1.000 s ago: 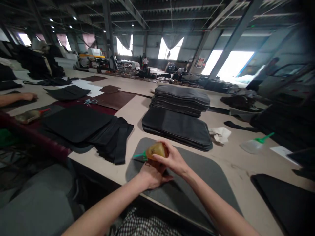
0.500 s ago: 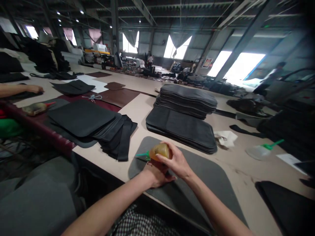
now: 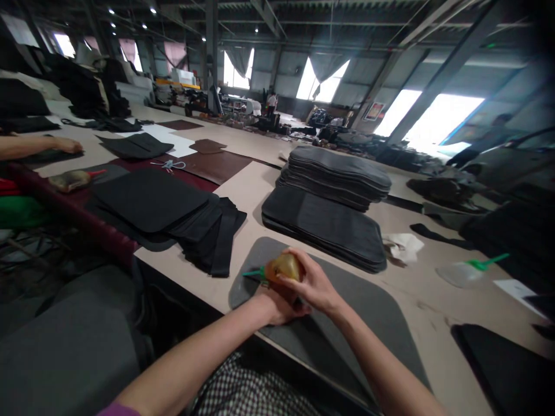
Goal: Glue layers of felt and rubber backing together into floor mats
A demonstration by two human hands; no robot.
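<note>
In my right hand [image 3: 318, 286] is a squeeze bottle [image 3: 281, 268] with amber contents, tipped on its side, the fingers wrapped round its body. Its green nozzle [image 3: 252, 273] points left, low over a dark grey rounded panel [image 3: 373, 306] lying at the table's front edge. My left hand [image 3: 280, 306] rests on that panel below the bottle, thumb stretched to the right. The bottle and my right hand cover most of its fingers. Behind the panel are stacked black padded pieces [image 3: 323, 228].
Black sheets [image 3: 151, 199] and black strips [image 3: 223, 242] lie left. A clear bottle with green nozzle [image 3: 462, 273] and crumpled cloth [image 3: 403, 248] are to the right. Another person's hand [image 3: 69, 145] is at far left, near a red-tipped bottle [image 3: 71, 180]. A dark piece [image 3: 498, 358] lies front right.
The view has turned slightly left, so the surroundings sit a little further right. Both hands and the bottle keep nearly the same place over the panel.
</note>
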